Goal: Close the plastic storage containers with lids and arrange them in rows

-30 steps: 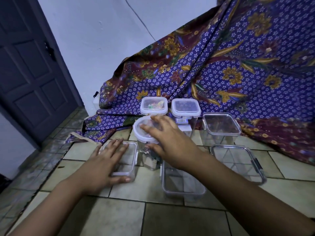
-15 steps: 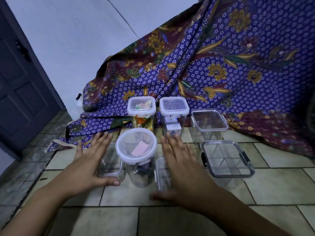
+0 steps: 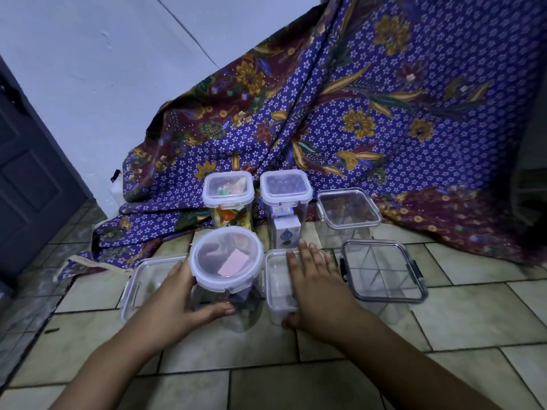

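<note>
Several clear plastic containers stand on the tiled floor in two rows. A round lidded jar (image 3: 226,261) with a pink item inside stands front centre. My left hand (image 3: 180,300) wraps its left side, thumb across the front. My right hand (image 3: 318,287) lies flat on a small rectangular lidded container (image 3: 276,279) just right of the jar. A low container (image 3: 145,276) sits left of the jar, a square lidded one with dark clips (image 3: 381,270) on the right. Behind stand two tall lidded boxes (image 3: 228,192), (image 3: 285,187) and a wide clear box (image 3: 347,207).
A purple patterned cloth (image 3: 370,119) hangs over something behind the containers and spills onto the floor. A dark door (image 3: 26,173) and white wall lie at the left. Bare tiles (image 3: 266,380) stretch in front of me.
My left hand moved from the low left container to grip the round jar. My right hand slid onto the small rectangular container. The view tilted slightly.
</note>
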